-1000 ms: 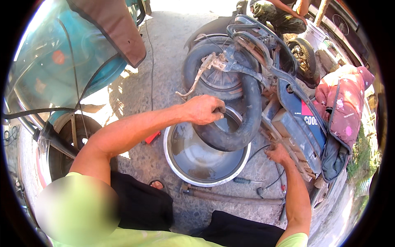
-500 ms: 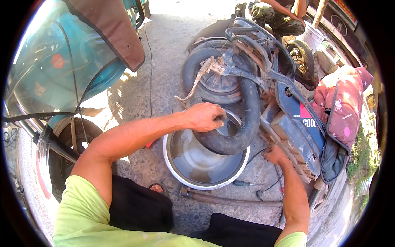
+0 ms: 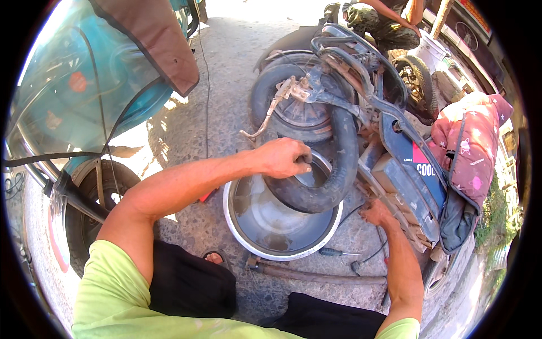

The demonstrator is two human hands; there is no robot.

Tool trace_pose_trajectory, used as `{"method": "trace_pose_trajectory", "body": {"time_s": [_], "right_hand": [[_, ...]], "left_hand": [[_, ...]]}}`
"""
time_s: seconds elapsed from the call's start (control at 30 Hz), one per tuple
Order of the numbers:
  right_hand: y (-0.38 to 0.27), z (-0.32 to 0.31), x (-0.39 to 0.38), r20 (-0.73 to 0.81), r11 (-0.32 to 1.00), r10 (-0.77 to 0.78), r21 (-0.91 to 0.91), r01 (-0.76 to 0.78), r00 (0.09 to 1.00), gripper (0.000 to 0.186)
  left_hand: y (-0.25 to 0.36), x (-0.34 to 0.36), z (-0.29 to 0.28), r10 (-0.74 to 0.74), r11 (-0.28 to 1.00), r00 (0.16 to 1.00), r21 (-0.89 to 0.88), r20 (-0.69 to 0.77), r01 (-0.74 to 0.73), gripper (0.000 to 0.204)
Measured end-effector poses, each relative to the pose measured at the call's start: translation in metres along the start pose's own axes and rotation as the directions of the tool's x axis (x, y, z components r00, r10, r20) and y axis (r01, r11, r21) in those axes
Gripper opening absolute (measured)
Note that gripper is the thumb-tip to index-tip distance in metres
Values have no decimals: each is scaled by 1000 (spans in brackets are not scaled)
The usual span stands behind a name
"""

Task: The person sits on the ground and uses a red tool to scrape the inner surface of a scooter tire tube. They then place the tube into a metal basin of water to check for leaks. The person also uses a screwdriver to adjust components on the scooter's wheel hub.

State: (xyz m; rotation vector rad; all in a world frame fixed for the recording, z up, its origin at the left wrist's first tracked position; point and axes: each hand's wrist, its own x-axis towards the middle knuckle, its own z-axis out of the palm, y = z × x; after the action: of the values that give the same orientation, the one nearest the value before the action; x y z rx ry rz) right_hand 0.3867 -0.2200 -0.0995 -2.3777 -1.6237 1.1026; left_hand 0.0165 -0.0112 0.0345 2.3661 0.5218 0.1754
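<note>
At the far left a teal vehicle body (image 3: 68,96) is seen, with a brown seat edge (image 3: 152,39) above it and a small black wheel (image 3: 93,206) below, near the left side. The ground is rough concrete (image 3: 226,79). Right of the wheel, the left hand (image 3: 285,158) is closed around the black inner tube (image 3: 333,169), gripping it at the tube's left bend over a round metal basin (image 3: 276,226). The tube's lower loop is dipped into the basin, while its upper part runs up beside the rear wheel (image 3: 299,107) of a scooter laid on its side. Near the basin a long metal bar (image 3: 322,274) and a screwdriver (image 3: 339,253) are laid on the ground. Further right, the right hand (image 3: 377,213) is pressed against the scooter's underside with fingers curled; whether anything is pinched cannot be told. At the far right a red patterned cloth (image 3: 471,147) is draped over the scooter.
</note>
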Motion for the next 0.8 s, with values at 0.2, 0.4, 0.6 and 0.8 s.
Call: {"method": "trace_pose_trajectory", "body": {"time_s": [0.2,0.4,0.6,0.8], "right_hand": [[-6,-7,-2,21,999,40,9,-41,999,27],[0,-5,-2,14,998,67,-5,-67,998,31],[10,-7,-1,47,996,79,45,-81,996,25],[11,-4,1,44,995,74,69,-77,996,25]], "left_hand": [[27,20,-33,-290,514,956,-849,-34,125,97],[7,20,-49,-339,489,935,-868,-100,85,73],[-31,5,-77,-466,684,806,-727,-366,65,51],[-73,-13,-86,-592,705,662,-693,-461,148,47]]}}
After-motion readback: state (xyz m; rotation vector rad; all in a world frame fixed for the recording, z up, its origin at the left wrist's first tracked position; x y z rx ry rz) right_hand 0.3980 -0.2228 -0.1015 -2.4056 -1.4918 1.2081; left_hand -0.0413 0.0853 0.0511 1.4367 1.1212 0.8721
